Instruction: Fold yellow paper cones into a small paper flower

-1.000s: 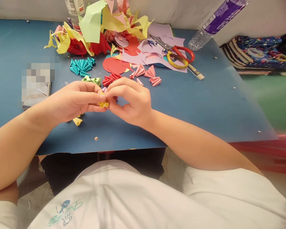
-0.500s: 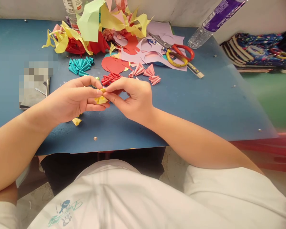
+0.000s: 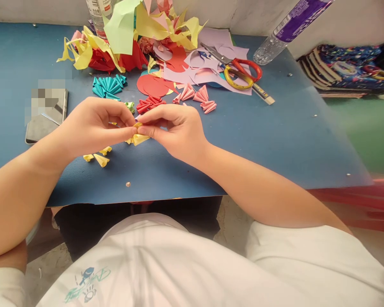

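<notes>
Two hands meet over the blue table (image 3: 275,140), and between them I see a small yellow paper piece (image 3: 137,138), held just above the surface near the front edge. My left hand (image 3: 89,128) pinches it from one side with thumb and forefinger pressed together, the other fingers curled under. My right hand (image 3: 176,130) pinches the opposite end the same way, fingertips (image 3: 144,131) touching the left hand's.

What worries me is the grip: the piece is tiny and partly folded, so I judge that too hard a squeeze would flatten its shape, and a pull from both sides could tear it or open the fold. A loose pinch could drop it among the yellow cones (image 3: 99,157) lying just beside my left wrist. My left forearm, resting low, could also sweep those off the edge.

Both wrists angle inward, palms turned towards each other, forearms resting at the table's near edge. Red cones (image 3: 150,103) lie just behind the knuckles, scissors (image 3: 240,72) well apart.
</notes>
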`<state>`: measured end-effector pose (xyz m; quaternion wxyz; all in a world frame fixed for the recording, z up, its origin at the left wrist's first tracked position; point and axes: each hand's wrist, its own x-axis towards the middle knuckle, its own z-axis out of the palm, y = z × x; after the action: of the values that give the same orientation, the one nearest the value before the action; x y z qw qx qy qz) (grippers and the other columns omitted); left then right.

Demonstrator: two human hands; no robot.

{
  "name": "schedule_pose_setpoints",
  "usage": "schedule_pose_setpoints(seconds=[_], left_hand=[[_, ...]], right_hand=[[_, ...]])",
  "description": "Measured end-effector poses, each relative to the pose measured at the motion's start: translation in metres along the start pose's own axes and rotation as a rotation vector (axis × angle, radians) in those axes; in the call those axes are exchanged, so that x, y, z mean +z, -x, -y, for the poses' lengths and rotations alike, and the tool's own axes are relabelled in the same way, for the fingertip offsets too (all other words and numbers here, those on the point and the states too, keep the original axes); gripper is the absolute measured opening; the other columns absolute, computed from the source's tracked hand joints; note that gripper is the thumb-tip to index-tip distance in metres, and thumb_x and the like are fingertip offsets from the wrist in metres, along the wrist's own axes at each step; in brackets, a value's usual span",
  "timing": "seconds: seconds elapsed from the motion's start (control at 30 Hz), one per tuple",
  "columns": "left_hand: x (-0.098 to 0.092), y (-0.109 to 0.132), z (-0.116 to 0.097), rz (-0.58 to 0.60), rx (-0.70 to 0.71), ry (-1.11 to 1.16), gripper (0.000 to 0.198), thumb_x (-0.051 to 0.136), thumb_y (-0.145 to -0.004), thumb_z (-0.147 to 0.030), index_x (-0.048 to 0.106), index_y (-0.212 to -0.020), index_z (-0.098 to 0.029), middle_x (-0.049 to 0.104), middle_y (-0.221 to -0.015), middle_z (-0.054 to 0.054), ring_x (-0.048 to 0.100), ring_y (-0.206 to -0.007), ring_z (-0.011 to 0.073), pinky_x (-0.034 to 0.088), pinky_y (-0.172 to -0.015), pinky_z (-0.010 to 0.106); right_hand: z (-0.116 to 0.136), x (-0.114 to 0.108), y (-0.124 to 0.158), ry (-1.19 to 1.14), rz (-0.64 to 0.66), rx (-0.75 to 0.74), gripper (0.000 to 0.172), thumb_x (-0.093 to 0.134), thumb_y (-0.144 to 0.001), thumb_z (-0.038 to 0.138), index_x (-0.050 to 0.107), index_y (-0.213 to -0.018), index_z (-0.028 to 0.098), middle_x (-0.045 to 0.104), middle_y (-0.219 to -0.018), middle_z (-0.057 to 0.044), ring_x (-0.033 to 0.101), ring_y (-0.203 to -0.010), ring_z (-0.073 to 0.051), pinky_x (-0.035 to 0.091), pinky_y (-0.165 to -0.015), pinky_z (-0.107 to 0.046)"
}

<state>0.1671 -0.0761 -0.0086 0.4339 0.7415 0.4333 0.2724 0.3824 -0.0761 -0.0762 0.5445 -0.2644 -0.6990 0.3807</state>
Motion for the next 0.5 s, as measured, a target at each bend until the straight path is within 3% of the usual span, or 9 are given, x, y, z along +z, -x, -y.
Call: schedule_pose_setpoints(seconds=[0.13, 0.23, 0.33, 0.43, 0.5], left_hand=[[-0.004, 0.0, 0.0, 0.026, 0.062, -0.1, 0.013, 0.079, -0.083, -0.032, 0.078, -0.078, -0.021, 0.068, -0.068, 0.001, 0.053, -0.063, 0.0145, 0.039, -0.054, 0.031], [-0.005, -0.001, 0.001, 0.027, 0.08, -0.136, 0.014, 0.078, -0.082, -0.034, 0.078, -0.077, -0.021, 0.069, -0.067, 0.0, 0.055, -0.062, 0.0137, 0.041, -0.054, 0.029], [-0.004, -0.003, 0.003, 0.029, 0.082, -0.163, 0.016, 0.078, -0.08, -0.035, 0.078, -0.073, -0.02, 0.07, -0.067, 0.001, 0.057, -0.061, 0.014, 0.042, -0.054, 0.028], [-0.003, -0.004, 0.006, 0.017, 0.08, -0.183, 0.016, 0.077, -0.079, -0.035, 0.077, -0.071, -0.02, 0.069, -0.066, 0.002, 0.057, -0.061, 0.0149, 0.042, -0.054, 0.03], [-0.001, -0.003, 0.006, 0.008, 0.066, -0.175, 0.016, 0.076, -0.079, -0.034, 0.076, -0.072, -0.02, 0.069, -0.065, 0.002, 0.057, -0.061, 0.0153, 0.042, -0.054, 0.03]], right_hand=[[-0.008, -0.006, -0.007, -0.211, 0.136, 0.21, 0.032, 0.094, -0.082, 0.042, 0.08, -0.095, 0.017, 0.082, -0.091, -0.001, 0.08, -0.085, -0.015, 0.071, -0.081, -0.028], [-0.017, -0.012, -0.011, -0.281, 0.21, 0.251, 0.039, 0.095, -0.08, 0.048, 0.079, -0.096, 0.016, 0.081, -0.09, -0.002, 0.078, -0.081, -0.014, 0.069, -0.075, -0.027], [-0.018, -0.014, -0.011, -0.19, 0.238, 0.157, 0.028, 0.088, -0.088, 0.038, 0.077, -0.098, 0.015, 0.079, -0.089, -0.002, 0.076, -0.078, -0.013, 0.068, -0.072, -0.026], [-0.011, -0.012, -0.006, 0.066, 0.194, -0.07, 0.007, 0.076, -0.091, 0.02, 0.075, -0.097, 0.016, 0.077, -0.087, 0.002, 0.073, -0.077, -0.01, 0.065, -0.075, -0.024], [-0.007, -0.01, -0.003, 0.227, 0.158, -0.215, 0.007, 0.069, -0.09, 0.013, 0.074, -0.093, 0.017, 0.075, -0.085, 0.002, 0.07, -0.075, -0.009, 0.063, -0.074, -0.023]])
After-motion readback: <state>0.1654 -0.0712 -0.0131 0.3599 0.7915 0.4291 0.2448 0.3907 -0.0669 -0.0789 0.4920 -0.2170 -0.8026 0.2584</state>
